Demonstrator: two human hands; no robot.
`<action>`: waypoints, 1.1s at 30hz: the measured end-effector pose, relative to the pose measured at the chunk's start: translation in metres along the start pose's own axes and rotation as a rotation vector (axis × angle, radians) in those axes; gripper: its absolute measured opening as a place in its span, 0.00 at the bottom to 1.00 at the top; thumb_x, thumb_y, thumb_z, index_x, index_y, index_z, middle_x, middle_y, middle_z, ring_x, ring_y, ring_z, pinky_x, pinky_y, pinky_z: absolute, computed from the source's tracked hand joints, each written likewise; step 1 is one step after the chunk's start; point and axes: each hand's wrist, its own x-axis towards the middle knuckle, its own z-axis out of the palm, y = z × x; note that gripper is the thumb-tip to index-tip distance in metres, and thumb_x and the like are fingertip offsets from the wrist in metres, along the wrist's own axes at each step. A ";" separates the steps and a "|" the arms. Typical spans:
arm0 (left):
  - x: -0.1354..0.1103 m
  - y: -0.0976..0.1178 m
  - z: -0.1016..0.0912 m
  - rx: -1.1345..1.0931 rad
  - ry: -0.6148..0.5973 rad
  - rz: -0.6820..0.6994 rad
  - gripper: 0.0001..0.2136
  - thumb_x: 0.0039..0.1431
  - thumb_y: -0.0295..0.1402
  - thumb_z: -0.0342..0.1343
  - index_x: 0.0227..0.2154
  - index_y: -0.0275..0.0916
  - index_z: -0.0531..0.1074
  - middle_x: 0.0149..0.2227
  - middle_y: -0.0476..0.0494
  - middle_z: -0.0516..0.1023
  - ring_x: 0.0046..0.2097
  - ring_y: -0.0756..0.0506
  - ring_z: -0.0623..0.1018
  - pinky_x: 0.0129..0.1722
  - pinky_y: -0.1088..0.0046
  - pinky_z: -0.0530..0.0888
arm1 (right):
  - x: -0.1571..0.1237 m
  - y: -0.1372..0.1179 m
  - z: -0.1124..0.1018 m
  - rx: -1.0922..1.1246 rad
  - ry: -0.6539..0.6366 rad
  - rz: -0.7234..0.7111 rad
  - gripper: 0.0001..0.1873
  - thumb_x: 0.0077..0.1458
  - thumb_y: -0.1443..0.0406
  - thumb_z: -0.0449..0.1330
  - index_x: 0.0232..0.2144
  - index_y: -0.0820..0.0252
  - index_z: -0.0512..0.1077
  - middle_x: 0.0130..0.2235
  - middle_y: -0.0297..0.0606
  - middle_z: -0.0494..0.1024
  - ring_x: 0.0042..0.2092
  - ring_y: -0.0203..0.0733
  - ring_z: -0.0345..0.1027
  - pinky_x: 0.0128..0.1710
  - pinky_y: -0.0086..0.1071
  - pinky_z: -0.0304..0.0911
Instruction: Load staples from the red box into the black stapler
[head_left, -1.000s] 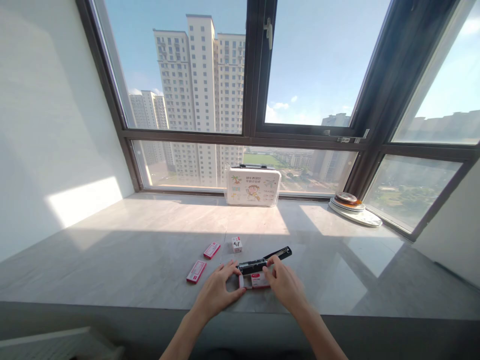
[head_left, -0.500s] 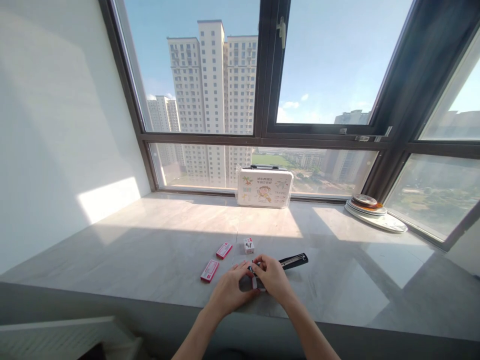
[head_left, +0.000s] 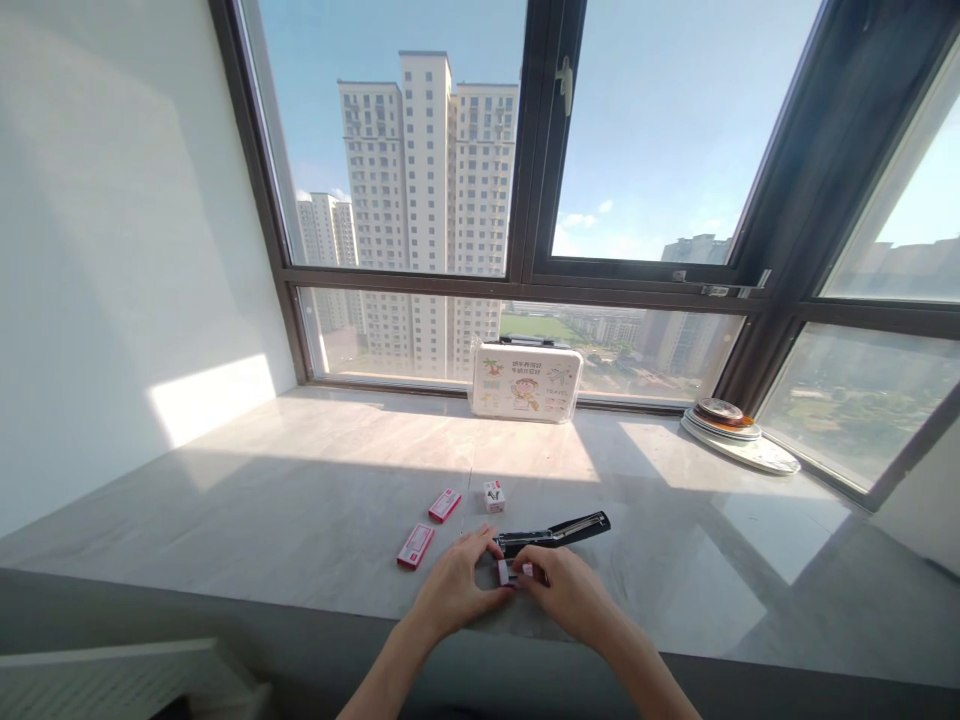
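By the fingertips of the right hand point(head_left: 562, 583) the small box point(head_left: 503, 573), probably light, crushable card best gripped by its ends, is pinched just nearside of the open stapler point(head_left: 555, 534), at whose left end the left hand point(head_left: 457, 583) is curved, its hold unclear.

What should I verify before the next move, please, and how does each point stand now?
1. Black stapler laid open: ok; its two parts are swung apart, one angled off to the right.
2. Small box clear of the hands: not ok; it sits in front of the stapler, between left hand and right hand, with the right fingers at it.
3. Left hand's grip firm: cannot tell; thumb and fingers are spread, but contact is too small to judge.
4. Staples inside the stapler: cannot tell; too small to see.
5. Two red-and-white boxes and white cube box out of the way: ok; all lie apart from both hands.
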 end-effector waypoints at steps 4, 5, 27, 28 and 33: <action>-0.002 0.005 -0.006 0.163 0.112 -0.037 0.12 0.63 0.45 0.56 0.33 0.42 0.74 0.46 0.41 0.80 0.51 0.40 0.76 0.51 0.65 0.70 | -0.011 0.030 -0.014 -0.037 0.092 0.163 0.17 0.67 0.54 0.51 0.33 0.55 0.73 0.28 0.36 0.77 0.29 0.41 0.67 0.28 0.31 0.46; -0.002 0.007 -0.004 0.209 0.113 -0.053 0.15 0.66 0.44 0.50 0.28 0.42 0.73 0.38 0.42 0.81 0.45 0.41 0.78 0.47 0.65 0.70 | -0.013 0.037 -0.015 -0.067 0.091 0.206 0.20 0.68 0.53 0.49 0.29 0.56 0.71 0.28 0.38 0.77 0.29 0.42 0.68 0.28 0.32 0.46; 0.011 0.036 0.026 0.093 0.066 -0.117 0.18 0.69 0.43 0.44 0.46 0.45 0.78 0.35 0.45 0.83 0.35 0.43 0.79 0.39 0.69 0.68 | 0.007 0.096 -0.059 0.631 0.112 0.266 0.39 0.49 0.36 0.60 0.50 0.59 0.71 0.30 0.34 0.73 0.21 0.32 0.59 0.18 0.26 0.49; 0.012 0.036 0.027 0.110 0.069 -0.121 0.17 0.69 0.43 0.44 0.44 0.45 0.78 0.35 0.45 0.83 0.35 0.43 0.79 0.39 0.69 0.68 | 0.018 0.088 -0.057 0.633 0.115 0.220 0.39 0.49 0.36 0.60 0.48 0.60 0.72 0.28 0.32 0.71 0.21 0.32 0.57 0.19 0.26 0.49; 0.011 0.038 0.029 0.248 0.077 -0.077 0.17 0.71 0.43 0.43 0.40 0.45 0.76 0.33 0.44 0.82 0.35 0.41 0.79 0.40 0.64 0.66 | 0.067 0.051 -0.041 0.400 0.068 -0.043 0.29 0.51 0.42 0.63 0.37 0.63 0.75 0.25 0.29 0.66 0.26 0.32 0.55 0.25 0.27 0.51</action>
